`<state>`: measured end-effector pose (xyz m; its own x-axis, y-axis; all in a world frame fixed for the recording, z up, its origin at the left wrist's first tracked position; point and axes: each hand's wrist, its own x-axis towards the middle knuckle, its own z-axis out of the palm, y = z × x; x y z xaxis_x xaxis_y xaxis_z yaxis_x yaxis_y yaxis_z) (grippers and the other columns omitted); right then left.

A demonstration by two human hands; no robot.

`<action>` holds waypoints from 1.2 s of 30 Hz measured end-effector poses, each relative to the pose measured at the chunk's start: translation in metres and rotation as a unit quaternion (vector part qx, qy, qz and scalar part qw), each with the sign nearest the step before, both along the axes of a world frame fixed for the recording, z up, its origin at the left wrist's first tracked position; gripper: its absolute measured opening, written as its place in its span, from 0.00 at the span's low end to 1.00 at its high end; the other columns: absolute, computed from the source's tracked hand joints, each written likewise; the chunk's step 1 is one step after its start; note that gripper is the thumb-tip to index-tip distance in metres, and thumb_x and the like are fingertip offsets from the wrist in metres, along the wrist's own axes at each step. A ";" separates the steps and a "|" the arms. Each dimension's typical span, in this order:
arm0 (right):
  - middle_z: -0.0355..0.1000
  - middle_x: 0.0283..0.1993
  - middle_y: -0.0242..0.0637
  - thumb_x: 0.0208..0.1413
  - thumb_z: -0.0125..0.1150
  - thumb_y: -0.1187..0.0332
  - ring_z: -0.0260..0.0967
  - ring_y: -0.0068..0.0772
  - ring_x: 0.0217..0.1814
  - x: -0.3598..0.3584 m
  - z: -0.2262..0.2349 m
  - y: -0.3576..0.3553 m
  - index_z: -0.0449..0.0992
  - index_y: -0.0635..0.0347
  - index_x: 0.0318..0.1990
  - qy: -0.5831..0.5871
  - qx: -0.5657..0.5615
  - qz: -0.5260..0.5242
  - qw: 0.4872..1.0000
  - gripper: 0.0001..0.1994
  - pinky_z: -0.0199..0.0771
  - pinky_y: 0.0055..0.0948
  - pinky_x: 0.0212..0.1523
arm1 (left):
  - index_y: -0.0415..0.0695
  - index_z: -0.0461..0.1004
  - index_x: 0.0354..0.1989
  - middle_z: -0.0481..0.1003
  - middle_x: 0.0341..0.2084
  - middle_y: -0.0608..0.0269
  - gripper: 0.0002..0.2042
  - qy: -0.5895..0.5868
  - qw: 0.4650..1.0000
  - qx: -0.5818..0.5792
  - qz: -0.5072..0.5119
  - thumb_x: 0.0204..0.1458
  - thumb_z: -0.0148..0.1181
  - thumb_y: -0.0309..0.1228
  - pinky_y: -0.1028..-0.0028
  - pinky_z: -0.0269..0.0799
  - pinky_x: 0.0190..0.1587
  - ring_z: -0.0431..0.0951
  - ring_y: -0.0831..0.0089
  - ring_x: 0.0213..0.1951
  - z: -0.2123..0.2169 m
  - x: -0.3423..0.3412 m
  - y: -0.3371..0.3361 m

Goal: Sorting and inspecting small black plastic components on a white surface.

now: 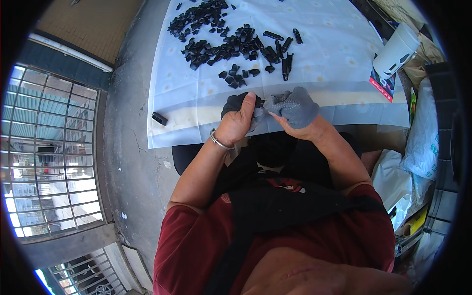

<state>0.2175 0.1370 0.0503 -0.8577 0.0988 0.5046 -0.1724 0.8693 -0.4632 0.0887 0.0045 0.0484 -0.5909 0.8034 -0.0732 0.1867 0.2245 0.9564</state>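
Note:
My left hand [239, 114], in a dark glove that leaves the thumb bare, is closed with its thumb pressed down on top. My right hand [294, 109], in a grey dotted glove with a bare thumb, is closed beside it. Between the fingertips a small black plastic piece [261, 103] shows in part; the gloves hide most of it. Just beyond the hands, several loose black plastic pieces [235, 76] lie on the white tablecloth [334, 73]. Longer black strips [285, 68] lie farther right, some seemingly still joined pieces.
Larger heaps of black pieces [199, 18] spread over the table's far left. A small black device [159, 118] sits at the near left corner. At the right edge stand a white tumbler [396, 51] and a red-black card package [382, 87]. Plastic bags [422, 132] hang beyond.

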 end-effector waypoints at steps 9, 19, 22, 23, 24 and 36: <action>0.71 0.34 0.38 0.44 0.57 0.66 0.68 0.40 0.38 -0.009 -0.012 -0.015 0.74 0.57 0.34 -0.013 0.015 -0.028 0.999 0.09 0.67 0.33 0.39 | 0.39 0.70 0.23 0.71 0.20 0.46 0.17 0.242 0.970 -0.021 -0.016 0.56 0.39 0.37 0.60 0.65 0.29 0.70 0.49 0.26 -0.001 0.008 -0.002; 0.72 0.38 0.39 0.38 0.57 0.75 0.69 0.38 0.41 -0.037 -0.020 0.069 0.77 0.54 0.33 0.052 0.205 -0.174 0.962 0.11 0.68 0.34 0.41 | 0.47 0.74 0.36 0.74 0.29 0.55 0.11 0.528 0.834 -0.161 0.020 0.49 0.48 0.35 0.66 0.70 0.35 0.75 0.60 0.30 -0.015 -0.047 0.026; 0.72 0.37 0.38 0.39 0.53 0.77 0.69 0.38 0.41 -0.042 -0.021 0.063 0.76 0.54 0.32 0.082 0.191 -0.157 0.966 0.11 0.68 0.34 0.42 | 0.48 0.74 0.37 0.74 0.32 0.56 0.11 0.562 0.818 -0.121 0.030 0.45 0.49 0.31 0.66 0.71 0.35 0.75 0.61 0.32 -0.024 -0.046 0.028; 0.72 0.37 0.38 0.40 0.52 0.77 0.69 0.39 0.42 -0.041 -0.021 0.060 0.76 0.54 0.32 0.109 0.168 -0.139 0.970 0.11 0.67 0.34 0.43 | 0.48 0.73 0.37 0.74 0.34 0.56 0.11 0.572 0.813 -0.106 0.030 0.44 0.49 0.31 0.66 0.71 0.35 0.75 0.61 0.33 -0.023 -0.044 0.028; 0.72 0.37 0.38 0.40 0.52 0.77 0.69 0.39 0.42 -0.040 -0.021 0.059 0.76 0.54 0.32 0.108 0.167 -0.140 0.970 0.11 0.67 0.34 0.43 | 0.48 0.73 0.37 0.74 0.34 0.56 0.11 0.572 0.813 -0.106 0.028 0.44 0.49 0.31 0.66 0.71 0.35 0.75 0.61 0.33 -0.026 -0.044 0.028; 0.59 0.50 0.42 0.51 0.55 0.67 0.64 0.38 0.41 -0.013 -0.012 0.043 0.65 0.63 0.47 0.024 -0.186 -0.028 0.982 0.17 0.64 0.31 0.46 | 0.44 0.72 0.37 0.73 0.31 0.53 0.11 0.554 0.832 -0.025 0.020 0.44 0.51 0.28 0.66 0.71 0.31 0.75 0.59 0.29 -0.032 -0.044 0.017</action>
<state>0.2049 0.1803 0.0387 -0.8221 0.3300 0.4639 -0.1582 0.6502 -0.7431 0.0444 0.0219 0.0165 -0.3441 0.7938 0.5015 0.9389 0.2865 0.1907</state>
